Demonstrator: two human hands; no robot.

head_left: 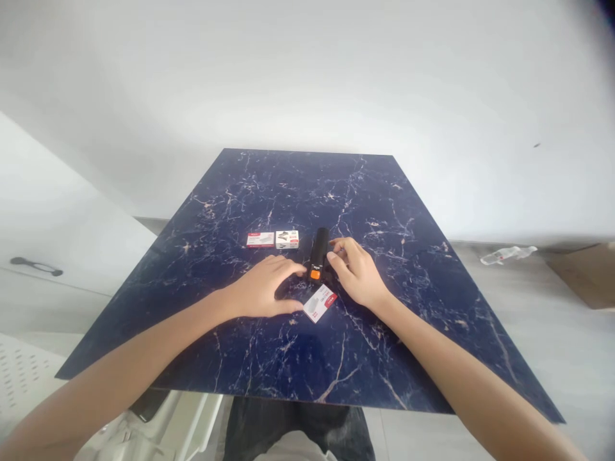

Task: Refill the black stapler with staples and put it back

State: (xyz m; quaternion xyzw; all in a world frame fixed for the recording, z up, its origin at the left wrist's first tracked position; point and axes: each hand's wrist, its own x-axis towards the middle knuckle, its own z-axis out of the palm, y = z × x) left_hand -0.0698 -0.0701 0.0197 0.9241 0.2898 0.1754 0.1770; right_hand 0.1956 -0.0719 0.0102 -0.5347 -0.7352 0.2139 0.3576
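In the middle of the table lies a black, elongated stapler-like object with an orange patch at its near end. My left hand rests on its left with thumb and fingers spread apart. The index fingertip reaches the object's near end, and the thumb tip meets the left corner of a white and red card. On the other side, my right hand has loosely bent fingers close against the black object; I cannot tell if they touch it. A small white box with a printed picture sits beyond my left hand, beside another red and white card.
The dark blue marbled table stands against a pale wall. Down on the floor to the right are a clear plastic bottle and a brown cardboard box. A white cabinet with a dark handle is at the left.
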